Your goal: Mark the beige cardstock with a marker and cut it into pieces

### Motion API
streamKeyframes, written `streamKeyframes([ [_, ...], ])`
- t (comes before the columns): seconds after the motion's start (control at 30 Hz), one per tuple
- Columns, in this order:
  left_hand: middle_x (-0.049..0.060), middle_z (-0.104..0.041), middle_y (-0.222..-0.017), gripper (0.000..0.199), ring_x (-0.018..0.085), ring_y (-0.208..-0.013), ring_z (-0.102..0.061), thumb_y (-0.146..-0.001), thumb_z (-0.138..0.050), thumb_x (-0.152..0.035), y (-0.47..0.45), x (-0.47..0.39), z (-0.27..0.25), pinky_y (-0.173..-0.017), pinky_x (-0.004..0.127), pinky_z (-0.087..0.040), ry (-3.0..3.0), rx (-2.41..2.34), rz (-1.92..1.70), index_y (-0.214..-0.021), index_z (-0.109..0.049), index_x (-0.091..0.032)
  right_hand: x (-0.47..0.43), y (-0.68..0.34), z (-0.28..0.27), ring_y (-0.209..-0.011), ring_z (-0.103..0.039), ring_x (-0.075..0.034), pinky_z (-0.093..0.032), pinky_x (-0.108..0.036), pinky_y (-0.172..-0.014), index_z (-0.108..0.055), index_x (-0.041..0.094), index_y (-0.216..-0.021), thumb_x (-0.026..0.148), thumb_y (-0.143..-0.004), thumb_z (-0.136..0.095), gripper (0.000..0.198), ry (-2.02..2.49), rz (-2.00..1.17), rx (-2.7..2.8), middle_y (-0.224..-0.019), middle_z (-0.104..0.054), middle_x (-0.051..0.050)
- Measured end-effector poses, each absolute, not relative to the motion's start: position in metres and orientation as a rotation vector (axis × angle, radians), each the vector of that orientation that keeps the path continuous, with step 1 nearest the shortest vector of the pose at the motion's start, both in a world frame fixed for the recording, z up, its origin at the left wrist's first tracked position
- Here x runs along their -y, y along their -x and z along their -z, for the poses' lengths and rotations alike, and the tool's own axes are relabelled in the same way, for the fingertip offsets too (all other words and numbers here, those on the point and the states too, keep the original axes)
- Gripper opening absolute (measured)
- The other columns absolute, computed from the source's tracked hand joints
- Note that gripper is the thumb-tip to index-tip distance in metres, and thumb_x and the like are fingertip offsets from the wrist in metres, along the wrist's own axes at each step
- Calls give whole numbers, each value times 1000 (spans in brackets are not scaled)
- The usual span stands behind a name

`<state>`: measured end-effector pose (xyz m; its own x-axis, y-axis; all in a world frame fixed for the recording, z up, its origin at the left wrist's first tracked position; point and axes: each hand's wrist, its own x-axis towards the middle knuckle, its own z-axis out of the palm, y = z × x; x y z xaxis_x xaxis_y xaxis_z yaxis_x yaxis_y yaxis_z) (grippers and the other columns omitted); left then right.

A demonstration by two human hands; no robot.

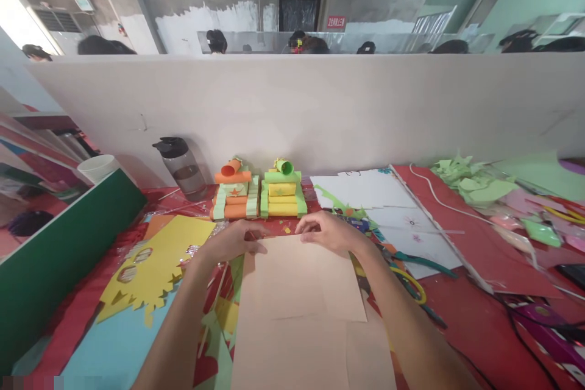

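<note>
Several pale peach sheets of paper (297, 280) lie overlapping in front of me, over coloured scraps on the red table. My left hand (231, 241) is closed at the far left corner of the top sheet, its thumb resting on the paper. Along the same far edge, my right hand (326, 233) has its thumb and curled fingers pinching the sheet. Just beyond my hands stand two rolled-paper tank models, an orange and pale green one (235, 192) and a yellow and green one (282, 192). Scissors with teal and yellow handles (414, 283) lie right of my right forearm.
A dark-lidded water bottle (180, 164) stands at the back left. Cut yellow paper (150, 262) and blue paper (121, 341) lie left, beside a green board (68, 268). White drawn-on sheets (365, 189), green scraps (470, 177) and cables lie right. A pale partition (292, 109) closes the back.
</note>
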<state>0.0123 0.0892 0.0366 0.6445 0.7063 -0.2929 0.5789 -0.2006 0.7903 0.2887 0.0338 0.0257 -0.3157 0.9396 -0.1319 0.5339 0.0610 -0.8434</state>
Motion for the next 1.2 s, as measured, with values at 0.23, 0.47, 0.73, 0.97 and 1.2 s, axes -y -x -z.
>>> streamKeyframes([
  [0.23, -2, -71, -83, 50, 18, -74, -62, -69, -78, -42, -12, -90, -32, -63, 24, -44, -1891, -1003, -184, -116, -72, -26, -31, -285, -31, -82, -68, -19, -48, -27, -70, -73, 21, -90, 31, -85, -64, 15, 1478, -1107, 1900, -90, -75, -4],
  [0.47, 1, -74, -92, 52, 20, -85, -66, -75, -73, -39, -5, -96, -22, -70, 25, -47, -1872, -938, -160, -125, -69, -25, -31, -287, -29, -87, -68, -18, -48, -27, -75, -73, 21, -96, 26, -87, -60, 16, 1405, -1115, 1910, -93, -74, -3],
  [0.73, -1, -70, -82, 44, 18, -76, -64, -80, -70, -42, -8, -98, -17, -69, 25, -47, -1862, -923, -250, -120, -72, -24, -34, -289, -26, -90, -69, -21, -51, -29, -77, -73, 22, -101, 28, -86, -63, 19, 1414, -1132, 1895, -95, -74, -4],
  [0.97, -2, -67, -75, 46, 14, -68, -60, -85, -66, -38, -10, -97, -19, -67, 23, -47, -1851, -860, -281, -127, -68, -23, -33, -284, -23, -94, -71, -23, -52, -31, -81, -77, 26, -98, 34, -87, -64, 19, 1439, -1086, 1841, -102, -77, -3],
  [1.2, 2, -73, -89, 40, 18, -84, -65, -92, -58, -38, -4, -100, -11, -78, 26, -51, -1843, -782, -273, -128, -68, -24, -35, -287, -20, -92, -71, -23, -52, -31, -79, -78, 25, -94, 33, -86, -65, 17, 1488, -1091, 1838, -99, -78, -2],
])
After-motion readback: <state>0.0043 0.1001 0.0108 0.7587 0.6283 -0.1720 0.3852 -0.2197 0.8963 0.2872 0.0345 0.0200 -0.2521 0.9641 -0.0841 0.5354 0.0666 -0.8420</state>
